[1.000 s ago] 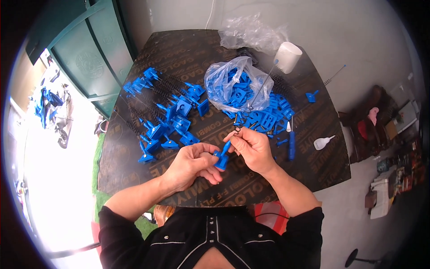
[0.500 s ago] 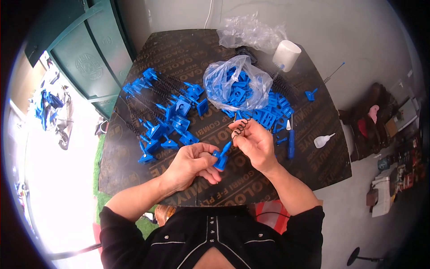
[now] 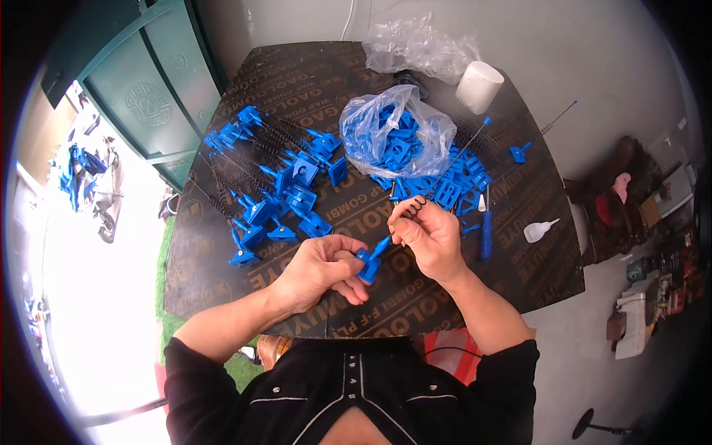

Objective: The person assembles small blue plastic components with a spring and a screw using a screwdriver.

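My left hand [image 3: 320,267] grips a small blue plastic handle piece [image 3: 370,261] over the near part of the dark table [image 3: 415,297]. My right hand [image 3: 430,233] pinches a thin black spiral wire brush [image 3: 413,204] just above the blue piece's tip. The two hands are close together, nearly touching. To the left of them lie several finished blue-handled brushes [image 3: 274,185] in a spread. Beyond my right hand lies a heap of loose blue handle pieces [image 3: 452,185].
A clear plastic bag [image 3: 389,133] holding blue pieces sits mid-table, with a crumpled empty bag [image 3: 419,48] and a white cup [image 3: 478,87] behind it. A small white glue bottle [image 3: 539,231] lies at the right. A green metal cabinet [image 3: 144,96] stands left of the table.
My right hand has lifted the wire brush slightly and shifted it over the blue piece's tip. My left hand has kept its hold almost in place.
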Demonstrator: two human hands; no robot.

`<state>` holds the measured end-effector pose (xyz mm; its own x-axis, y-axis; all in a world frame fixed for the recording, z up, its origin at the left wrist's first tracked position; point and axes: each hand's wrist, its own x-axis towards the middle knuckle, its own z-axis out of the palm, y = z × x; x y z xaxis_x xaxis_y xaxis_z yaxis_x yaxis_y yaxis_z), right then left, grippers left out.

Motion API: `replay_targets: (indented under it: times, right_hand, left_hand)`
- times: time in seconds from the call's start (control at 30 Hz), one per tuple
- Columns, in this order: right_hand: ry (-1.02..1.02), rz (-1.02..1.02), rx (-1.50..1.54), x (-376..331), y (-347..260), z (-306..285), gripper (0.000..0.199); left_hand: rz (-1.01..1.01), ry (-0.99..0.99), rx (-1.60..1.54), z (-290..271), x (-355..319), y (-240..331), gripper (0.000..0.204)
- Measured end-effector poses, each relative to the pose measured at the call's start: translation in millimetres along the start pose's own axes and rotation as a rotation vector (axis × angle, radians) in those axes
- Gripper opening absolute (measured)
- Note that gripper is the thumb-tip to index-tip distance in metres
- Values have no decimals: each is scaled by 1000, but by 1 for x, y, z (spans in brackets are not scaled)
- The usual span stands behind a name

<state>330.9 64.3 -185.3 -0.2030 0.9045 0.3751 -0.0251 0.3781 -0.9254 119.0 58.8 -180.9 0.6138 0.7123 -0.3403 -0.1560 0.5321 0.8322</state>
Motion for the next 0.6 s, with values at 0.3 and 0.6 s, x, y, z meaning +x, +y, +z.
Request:
replay_targets:
  times: [0.3, 0.6]
  right_hand:
    - [-6, 33, 30, -2, -1, 5, 11]
    - [46, 62, 62, 0, 0, 2, 12]
  left_hand:
    - [136, -33, -46, 3, -3, -4, 34]
    - [205, -81, -70, -3, 2, -11, 37]
